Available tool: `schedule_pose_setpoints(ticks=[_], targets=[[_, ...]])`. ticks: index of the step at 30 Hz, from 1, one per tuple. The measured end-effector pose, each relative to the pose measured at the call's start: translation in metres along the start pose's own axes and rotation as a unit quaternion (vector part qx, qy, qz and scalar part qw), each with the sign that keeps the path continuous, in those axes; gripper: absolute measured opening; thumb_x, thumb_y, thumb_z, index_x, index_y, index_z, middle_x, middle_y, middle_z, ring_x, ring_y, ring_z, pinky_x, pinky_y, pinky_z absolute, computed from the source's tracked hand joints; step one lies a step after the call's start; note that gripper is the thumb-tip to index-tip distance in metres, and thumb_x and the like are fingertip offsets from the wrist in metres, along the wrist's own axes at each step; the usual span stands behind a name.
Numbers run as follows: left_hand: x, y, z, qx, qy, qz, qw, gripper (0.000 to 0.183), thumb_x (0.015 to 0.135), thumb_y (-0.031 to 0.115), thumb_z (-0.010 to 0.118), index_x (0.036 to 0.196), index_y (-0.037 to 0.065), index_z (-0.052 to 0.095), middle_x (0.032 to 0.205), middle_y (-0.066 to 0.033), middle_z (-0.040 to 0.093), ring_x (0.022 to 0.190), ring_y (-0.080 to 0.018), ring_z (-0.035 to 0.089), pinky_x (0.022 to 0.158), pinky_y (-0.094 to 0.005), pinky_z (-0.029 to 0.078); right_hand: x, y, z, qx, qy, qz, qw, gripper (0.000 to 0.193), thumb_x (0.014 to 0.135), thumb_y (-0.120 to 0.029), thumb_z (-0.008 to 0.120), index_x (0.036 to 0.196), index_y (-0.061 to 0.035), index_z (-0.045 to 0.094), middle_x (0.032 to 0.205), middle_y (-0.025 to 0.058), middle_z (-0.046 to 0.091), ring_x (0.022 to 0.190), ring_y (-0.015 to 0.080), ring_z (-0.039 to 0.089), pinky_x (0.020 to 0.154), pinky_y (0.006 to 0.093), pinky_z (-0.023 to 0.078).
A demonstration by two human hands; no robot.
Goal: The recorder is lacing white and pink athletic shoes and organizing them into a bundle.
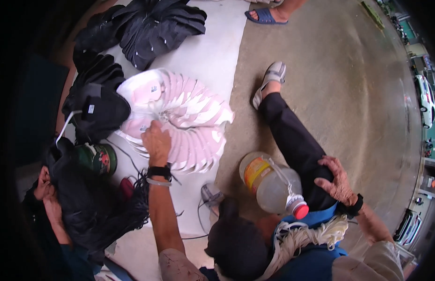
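Touches fanned pink-and-white bundle (193, 136) with left hand (156, 144); cannot tell if grasping; rests right hand (338, 182), unclenched, on dark trouser leg (294, 133).

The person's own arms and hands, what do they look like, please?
The left hand is bare; above it sit a black wristband and a pale, thin bangle. The right hand is bare too, with a black watch-like band. Greyish-beige sleeves end near the elbows, with thin dark lines.

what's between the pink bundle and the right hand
In the head view, some floor, a red-capped bottle and the dark trouser leg lie between the bundle and right hand.
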State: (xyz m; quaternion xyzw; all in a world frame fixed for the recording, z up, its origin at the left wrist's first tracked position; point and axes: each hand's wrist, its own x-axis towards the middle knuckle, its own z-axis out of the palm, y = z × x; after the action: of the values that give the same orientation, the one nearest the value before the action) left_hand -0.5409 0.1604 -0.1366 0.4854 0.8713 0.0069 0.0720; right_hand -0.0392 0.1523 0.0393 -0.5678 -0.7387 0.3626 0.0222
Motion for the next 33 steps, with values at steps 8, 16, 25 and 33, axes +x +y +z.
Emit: schedule_pose_setpoints(ticks=[8, 16, 25, 33], targets=[[-0.118, 0.053, -0.035, -0.26, -0.069, -0.028, 0.963, 0.057, 0.068, 0.02, 0.074, 0.115, 0.002, 0.048, 0.09, -0.0157, 0.064, 0.09, -0.0379, 0.06, 0.08, -0.0475, 0.045, 0.005, 0.018, -0.001, -0.005, 0.009, -0.036, 0.999, 0.051, 0.078, -0.032, 0.071, 0.118, -0.0062, 0.054, 0.123, 0.0193, 0.05, 0.118, 0.0364, 0.049, 0.1, 0.0405, 0.039], [-0.137, 0.028, -0.031, -0.234, -0.046, -0.075, 0.968, 0.066, 0.068, 0.023, 0.073, 0.125, 0.007, 0.044, 0.08, -0.0104, 0.062, 0.081, -0.0322, 0.062, 0.078, -0.0415, 0.047, 0.006, 0.0, 0.007, -0.037, 0.011, -0.049, 0.998, 0.046, 0.08, -0.027, 0.069, 0.117, -0.0031, 0.055, 0.116, 0.0161, 0.055, 0.112, 0.0335, 0.053, 0.098, 0.0377, 0.04], [-0.197, 0.035, -0.026, -0.4, -0.058, -0.092, 0.91, 0.057, 0.069, 0.009, 0.071, 0.117, 0.003, 0.041, 0.076, -0.0108, 0.057, 0.076, -0.0313, 0.059, 0.072, -0.0425, 0.046, 0.044, -0.076, -0.006, -0.149, 0.052, -0.143, 0.977, 0.043, 0.085, -0.017, 0.064, 0.123, -0.0018, 0.052, 0.127, 0.0193, 0.048, 0.119, 0.0309, 0.049, 0.097, 0.04, 0.043], [-0.215, 0.04, -0.012, -0.425, -0.024, 0.002, 0.905, 0.056, 0.069, 0.005, 0.071, 0.116, 0.001, 0.04, 0.064, -0.0051, 0.05, 0.057, -0.0177, 0.051, 0.056, -0.0316, 0.043, 0.109, -0.161, 0.123, 0.12, -0.2, -0.13, 0.964, 0.045, 0.085, -0.025, 0.06, 0.116, 0.0074, 0.055, 0.097, 0.0193, 0.066, 0.084, 0.029, 0.063, 0.08, 0.0359, 0.05]])
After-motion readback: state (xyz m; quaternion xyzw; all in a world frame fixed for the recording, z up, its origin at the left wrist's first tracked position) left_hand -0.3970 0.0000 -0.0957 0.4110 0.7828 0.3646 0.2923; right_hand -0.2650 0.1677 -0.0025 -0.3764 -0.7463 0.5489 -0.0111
